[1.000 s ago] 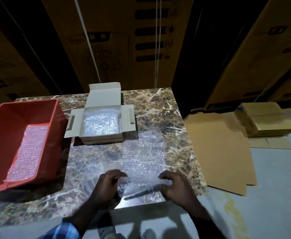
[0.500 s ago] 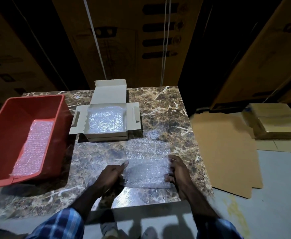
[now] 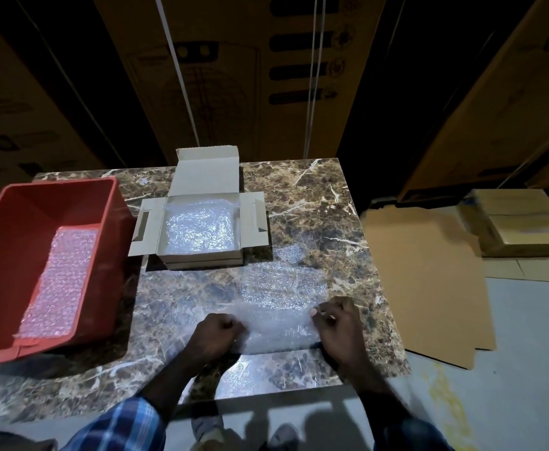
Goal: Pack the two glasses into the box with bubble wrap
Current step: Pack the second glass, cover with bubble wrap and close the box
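Marble counter: we're working on a brown veined marble counter (image 3: 315, 203), and it's busy right now.
Left hand: our left hand (image 3: 216, 333) has its fingers curled and is pinching the left edge of a clear bubble wrap sheet (image 3: 279, 297).
Right hand: our right hand (image 3: 336, 320) is curled too, pinching the right edge of that same sheet, which lies on the counter between the two hands.
Box: the small open white cardboard box (image 3: 198, 229) sits just beyond the sheet, flaps spread and lid standing up, with a layer of bubble wrap filling its inside.
Glasses: we cannot make out either glass. If one sits under or inside the wrap, the pictures don't show it.
Bin: the red plastic bin (image 3: 3, 255) at left holds another strip of bubble wrap (image 3: 60, 281).
Progress: we'd judge the box is lined or partly filled, and wrapping is under way at the near edge.
Left to do: finish this bundle, place it in the box, and close the lid.
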Motion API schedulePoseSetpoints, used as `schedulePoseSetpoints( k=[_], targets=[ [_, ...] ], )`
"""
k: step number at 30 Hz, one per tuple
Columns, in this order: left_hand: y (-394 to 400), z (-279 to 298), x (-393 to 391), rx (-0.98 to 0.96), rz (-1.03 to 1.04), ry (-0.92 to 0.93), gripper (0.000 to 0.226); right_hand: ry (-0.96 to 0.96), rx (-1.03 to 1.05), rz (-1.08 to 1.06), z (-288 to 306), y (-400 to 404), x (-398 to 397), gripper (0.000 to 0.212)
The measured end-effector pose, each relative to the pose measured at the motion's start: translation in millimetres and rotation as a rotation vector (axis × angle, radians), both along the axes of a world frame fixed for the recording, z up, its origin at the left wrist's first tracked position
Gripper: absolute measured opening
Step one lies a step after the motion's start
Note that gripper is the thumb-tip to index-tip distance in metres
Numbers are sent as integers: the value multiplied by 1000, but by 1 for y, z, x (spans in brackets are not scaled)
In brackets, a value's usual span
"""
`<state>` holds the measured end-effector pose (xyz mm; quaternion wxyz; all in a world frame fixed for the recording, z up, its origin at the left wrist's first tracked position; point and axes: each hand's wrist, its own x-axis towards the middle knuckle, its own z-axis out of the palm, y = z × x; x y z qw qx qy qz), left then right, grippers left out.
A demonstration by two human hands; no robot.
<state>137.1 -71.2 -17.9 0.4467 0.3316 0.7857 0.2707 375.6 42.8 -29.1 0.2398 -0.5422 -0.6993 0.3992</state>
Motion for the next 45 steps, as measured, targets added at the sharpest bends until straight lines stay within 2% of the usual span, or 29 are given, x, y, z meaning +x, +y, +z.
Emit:
schedulePoseSetpoints(
  k=[2, 5, 8, 13, 19, 23, 27, 31, 35, 38, 42, 45],
  targets=[
    [0, -6, -4, 4, -64, 56, 39, 104, -127, -110, 5, 8, -9, 11],
    [2, -8, -4, -8, -96, 88, 43, 260, -267, -246, 14, 26, -21, 32],
    [4, -8, -3, -11, -118, 171, 43, 270, -332, -288, 21, 48, -30, 34],
    [4, -7, 1, -8, -129, 224, 39, 95, -246, -176, 7, 65, -42, 41],
    [-5, -4, 10, 144, -63, 262, 25, 216, -218, -236, -12, 63, -46, 20],
    [-5, -6, 10, 135, -65, 260, 12, 129, -107, -304, -17, 61, -47, 20],
    [-2, -7, 10, 136, -81, 241, 21, 9, -118, -260, -13, 58, -50, 24],
    [-3, -6, 15, 192, -50, 254, 25, -113, 73, -200, -4, 48, -55, 35],
    [-10, -15, 18, 237, -57, 278, 24, -23, 147, -123, -8, 30, -55, 46],
    [-11, -16, 19, 253, -64, 300, 20, -1, 233, -195, -12, 29, -54, 38],
    [-9, -13, 23, 268, -60, 297, 15, -21, 235, -216, -15, 37, -52, 29],
    [-10, -13, 24, 246, -73, 349, 25, -170, 247, -97, -21, 36, -49, 43]
  ],
)
